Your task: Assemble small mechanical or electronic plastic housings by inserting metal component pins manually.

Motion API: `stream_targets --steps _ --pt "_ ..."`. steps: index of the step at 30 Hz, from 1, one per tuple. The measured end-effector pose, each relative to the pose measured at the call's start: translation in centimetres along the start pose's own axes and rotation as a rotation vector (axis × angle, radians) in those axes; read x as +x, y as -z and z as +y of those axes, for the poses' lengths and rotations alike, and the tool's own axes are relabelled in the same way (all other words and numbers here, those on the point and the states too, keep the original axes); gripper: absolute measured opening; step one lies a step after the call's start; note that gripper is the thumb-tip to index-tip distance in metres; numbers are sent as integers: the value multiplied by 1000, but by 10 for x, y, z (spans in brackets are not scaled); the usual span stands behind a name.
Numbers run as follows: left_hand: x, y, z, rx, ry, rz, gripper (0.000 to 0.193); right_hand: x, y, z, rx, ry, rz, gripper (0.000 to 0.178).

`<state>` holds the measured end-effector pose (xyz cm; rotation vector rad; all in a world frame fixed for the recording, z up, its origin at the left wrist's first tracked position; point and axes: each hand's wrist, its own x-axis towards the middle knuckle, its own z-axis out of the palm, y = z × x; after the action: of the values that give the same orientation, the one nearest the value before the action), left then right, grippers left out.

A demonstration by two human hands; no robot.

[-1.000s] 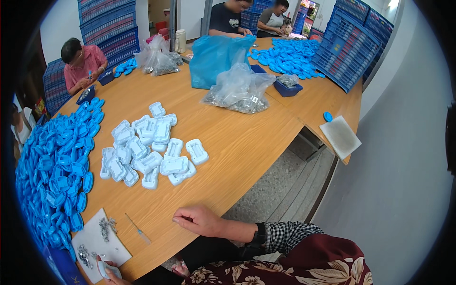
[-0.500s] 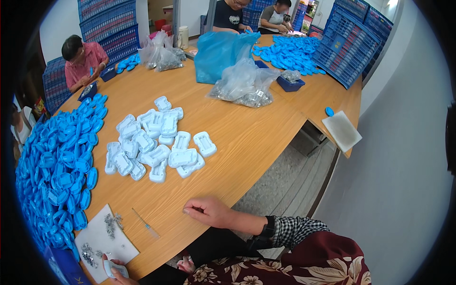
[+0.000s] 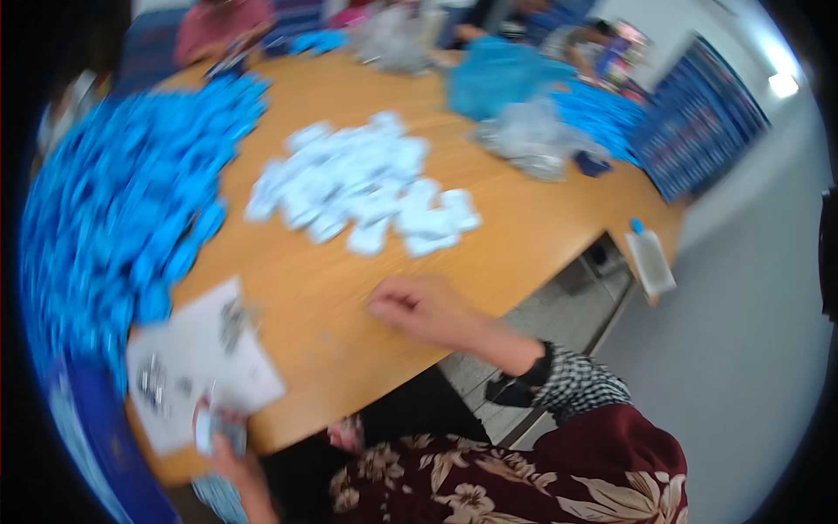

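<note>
Motion blurs the whole view. At the lower left, my left hand [image 3: 237, 467] is closed around a small white plastic casing [image 3: 206, 428], over the near edge of a white board [image 3: 205, 336]. Small shiny metal parts [image 3: 152, 384] lie in clusters on that board. My right hand [image 3: 428, 307] hovers above or rests on the table's near side, its fingers curled in; whether anything is between them is hidden. Beyond it lies a heap of white plastic casings [image 3: 349, 183]. A faint, smeared thin tool [image 3: 327, 345] is on the wood between board and right hand.
A big pile of blue plastic shells [image 3: 131, 201] covers the table's left side. A dark blue bin [image 3: 96, 445] stands at the near left. Farther off are a blue bag [image 3: 493, 79], a clear bag [image 3: 537, 140] and stacked crates [image 3: 703, 122]. Several people sit around the table.
The view has swung, so the table contents sit higher and farther right, and blur has set in. My left hand still holds the white casing; my right hand keeps its curled shape.
</note>
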<state>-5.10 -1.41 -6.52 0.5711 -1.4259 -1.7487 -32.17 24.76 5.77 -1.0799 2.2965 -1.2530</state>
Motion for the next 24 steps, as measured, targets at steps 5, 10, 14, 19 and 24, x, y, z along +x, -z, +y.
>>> stream_targets --steps 5,10,14,19,24 --pt "7 -21 42 253 -12 -257 37 31 -34 -38 -11 -17 -57 15" --pt "2 -24 66 402 -149 -361 36 67 -81 -82 -207 151 -322 12" --pt "3 -23 53 314 -251 -330 35 103 -132 -99 -266 355 -406 13" --pt "4 -17 52 278 -261 -363 36 123 -179 -120 -321 452 -590 19" --pt "10 -21 53 342 -271 -371 40 141 -206 -82 -328 715 -568 13"
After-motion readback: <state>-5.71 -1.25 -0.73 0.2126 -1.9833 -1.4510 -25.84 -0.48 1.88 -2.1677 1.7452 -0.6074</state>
